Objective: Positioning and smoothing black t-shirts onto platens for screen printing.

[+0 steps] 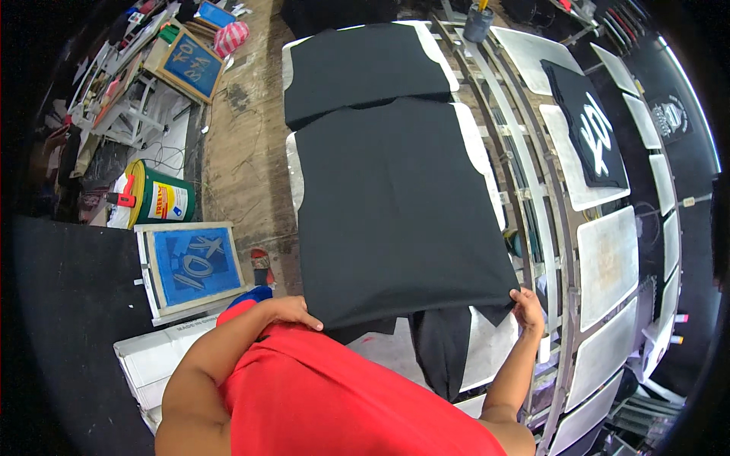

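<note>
A wide piece of black fabric [395, 205] lies over a white board, its near edge lifted and sagging a little between my hands. My left hand [295, 311] grips its near left corner, thumb on top and fingers partly hidden. My right hand [528, 310] pinches the near right corner. Beyond it, another black fabric piece [365, 72] is spread over a farther white board. Below the lifted edge, more dark cloth [441, 353] hangs in folds over a pale board.
Metal rails [525, 175] run along the right side. Past them stand white boards [607, 262], one bearing a printed black garment [589, 125]. At left are a blue printing screen [196, 262], a green bucket [173, 201], a white box [156, 361] and another framed screen [190, 64].
</note>
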